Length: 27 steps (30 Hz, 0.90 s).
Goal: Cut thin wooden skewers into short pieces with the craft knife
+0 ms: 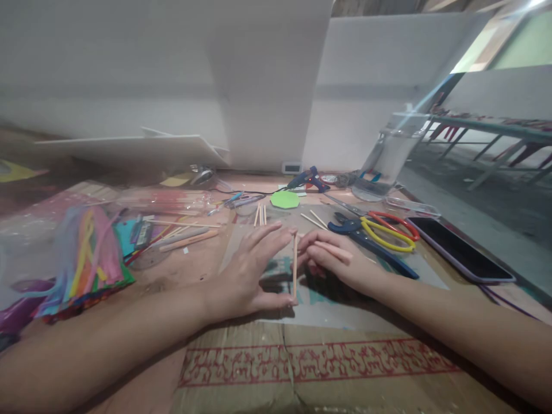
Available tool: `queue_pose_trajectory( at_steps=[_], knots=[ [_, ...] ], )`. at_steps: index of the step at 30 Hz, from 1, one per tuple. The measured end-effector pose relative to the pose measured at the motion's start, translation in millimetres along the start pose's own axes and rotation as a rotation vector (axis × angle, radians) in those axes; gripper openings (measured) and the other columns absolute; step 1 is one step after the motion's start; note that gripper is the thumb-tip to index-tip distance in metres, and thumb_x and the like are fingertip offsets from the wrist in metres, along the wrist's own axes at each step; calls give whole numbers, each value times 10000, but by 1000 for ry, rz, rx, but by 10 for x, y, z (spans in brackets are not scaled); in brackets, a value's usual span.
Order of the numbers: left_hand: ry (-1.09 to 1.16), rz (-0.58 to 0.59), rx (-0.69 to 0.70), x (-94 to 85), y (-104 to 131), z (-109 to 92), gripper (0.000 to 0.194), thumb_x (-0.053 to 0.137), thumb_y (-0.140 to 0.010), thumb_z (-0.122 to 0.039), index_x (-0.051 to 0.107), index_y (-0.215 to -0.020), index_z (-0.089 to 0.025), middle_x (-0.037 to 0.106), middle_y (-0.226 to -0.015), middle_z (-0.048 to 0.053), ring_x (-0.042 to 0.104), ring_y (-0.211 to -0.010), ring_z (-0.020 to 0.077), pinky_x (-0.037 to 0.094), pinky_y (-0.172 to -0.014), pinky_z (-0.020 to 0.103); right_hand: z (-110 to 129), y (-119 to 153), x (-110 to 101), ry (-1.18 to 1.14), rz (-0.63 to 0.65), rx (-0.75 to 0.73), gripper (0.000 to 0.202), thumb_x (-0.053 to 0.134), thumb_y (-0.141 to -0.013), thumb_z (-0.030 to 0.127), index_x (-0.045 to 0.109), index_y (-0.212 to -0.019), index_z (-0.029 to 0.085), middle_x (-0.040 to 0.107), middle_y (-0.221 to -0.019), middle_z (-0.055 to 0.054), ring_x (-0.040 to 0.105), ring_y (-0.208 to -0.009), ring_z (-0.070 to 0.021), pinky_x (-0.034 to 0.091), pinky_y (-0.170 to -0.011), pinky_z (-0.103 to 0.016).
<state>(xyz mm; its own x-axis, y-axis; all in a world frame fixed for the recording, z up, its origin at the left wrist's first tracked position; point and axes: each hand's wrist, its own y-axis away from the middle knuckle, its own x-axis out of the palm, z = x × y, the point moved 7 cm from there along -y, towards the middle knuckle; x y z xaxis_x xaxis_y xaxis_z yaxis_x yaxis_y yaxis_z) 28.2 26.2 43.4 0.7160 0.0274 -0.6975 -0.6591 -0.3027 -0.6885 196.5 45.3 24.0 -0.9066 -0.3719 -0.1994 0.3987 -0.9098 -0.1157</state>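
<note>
Between the thumb and fingertips of my left hand (259, 267), a thin wooden stick (295, 269) is pinched by its two ends. My right hand (332, 259) is closed just right of the stick, fingers curled round a pinkish pencil-like rod (333, 250); its tip is hidden by the fingers. Both hands are over a pale sheet (267, 313) lying on patterned cardboard (319, 362). Past my fingers lie several short sticks (261, 215) and a bright green polygon-shaped piece (285, 199). Two more short sticks (318, 218) are beyond my right hand.
Right of my hands lie blue-handled pliers (383, 253), scissors with red and yellow handles (388, 233) and a phone (461, 250). Colourful pipe cleaners (88, 253) fill the left. A glue gun (308, 180) and a clear container (390, 158) stand at the back.
</note>
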Motion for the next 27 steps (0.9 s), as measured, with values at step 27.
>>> queue_pose_trajectory(
  at_steps=[27],
  knots=[
    [-10,177,-117,171,2,59,1145,816,-756,-615,110,-1587,-264,406,-1510,190,362,-1466,378,309,-1219,596,-61,97,297,-49,184,178,368,650,-930,552,592,-860,196,739,-764,-48,599,-594,-126,472,-563,-242]
  ],
)
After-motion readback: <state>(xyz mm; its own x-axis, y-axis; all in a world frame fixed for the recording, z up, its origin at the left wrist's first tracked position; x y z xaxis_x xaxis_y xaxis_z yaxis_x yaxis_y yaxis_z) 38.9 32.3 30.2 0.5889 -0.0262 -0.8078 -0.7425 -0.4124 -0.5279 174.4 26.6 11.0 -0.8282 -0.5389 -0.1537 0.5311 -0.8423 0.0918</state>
